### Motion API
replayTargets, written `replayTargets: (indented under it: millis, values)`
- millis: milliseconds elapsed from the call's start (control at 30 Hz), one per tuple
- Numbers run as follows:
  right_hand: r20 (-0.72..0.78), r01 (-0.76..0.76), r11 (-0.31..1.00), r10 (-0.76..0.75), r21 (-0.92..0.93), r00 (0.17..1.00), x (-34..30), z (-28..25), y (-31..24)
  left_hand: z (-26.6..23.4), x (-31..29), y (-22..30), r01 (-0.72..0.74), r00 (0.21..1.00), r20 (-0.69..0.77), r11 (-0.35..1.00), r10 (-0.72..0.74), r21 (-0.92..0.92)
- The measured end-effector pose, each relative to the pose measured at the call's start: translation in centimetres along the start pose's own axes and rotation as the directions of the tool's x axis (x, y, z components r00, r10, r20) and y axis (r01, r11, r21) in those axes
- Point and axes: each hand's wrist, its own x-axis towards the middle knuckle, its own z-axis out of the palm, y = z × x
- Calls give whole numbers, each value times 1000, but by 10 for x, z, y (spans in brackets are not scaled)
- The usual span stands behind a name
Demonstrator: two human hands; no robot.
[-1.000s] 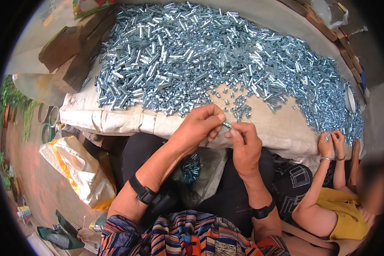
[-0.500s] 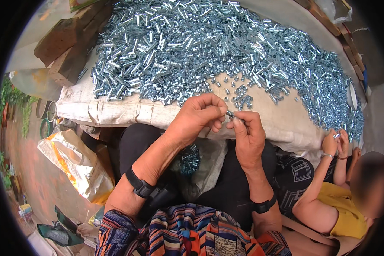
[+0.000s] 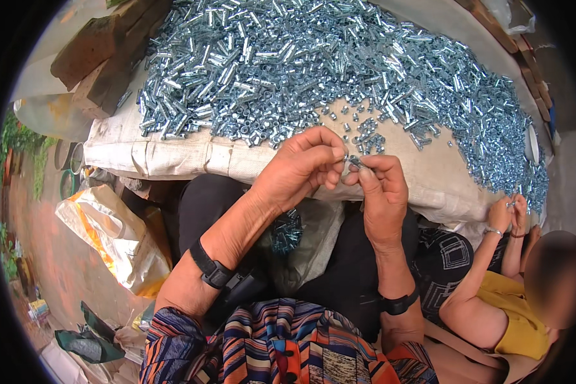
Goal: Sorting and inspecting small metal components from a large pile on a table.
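My two hands meet over the near edge of a cloth-covered work surface. Between thumb and forefinger, my right hand pinches a small silvery metal sleeve. Close to its end, my left hand is closed in a pinch; a tiny metal piece seems to show at its fingertips, too small to name. Beyond my hands spreads a big heap of shiny metal sleeves mixed with short, nut-like pieces. A small cluster of the short pieces lies just past my fingers.
Between my knees is a clear plastic bag with metal sleeves in it. At left stand a white-and-orange sack and wooden blocks. To the right, a co-worker in a yellow top handles small parts at the heap.
My hands have drawn slightly apart at the fingertips, and the right one sits a little higher and farther right. The metal sleeve now stays in the right fingers.
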Motion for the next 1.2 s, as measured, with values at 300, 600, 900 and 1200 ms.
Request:
replayTargets:
  millis: [300, 600, 900, 1200]
  values:
    - [-30, 33, 998, -34, -47, 999, -4, 8, 3, 5, -3, 0, -69, 995, -54, 963, 86, 259]
    - [-49, 68, 980, -79, -186, 996, -8, 10, 4, 6, -6, 2, -66, 992, -71, 927, 99, 369]
    - [-21, 39, 987, -43, -159, 999, -9, 7, 4, 5, -8, 6, -63, 997, -19, 886, 80, 460]
    - [14, -108, 994, 108, -22, 994, 6, -10, 1, 1, 2, 5, -23, 998, -18, 640, 57, 768]
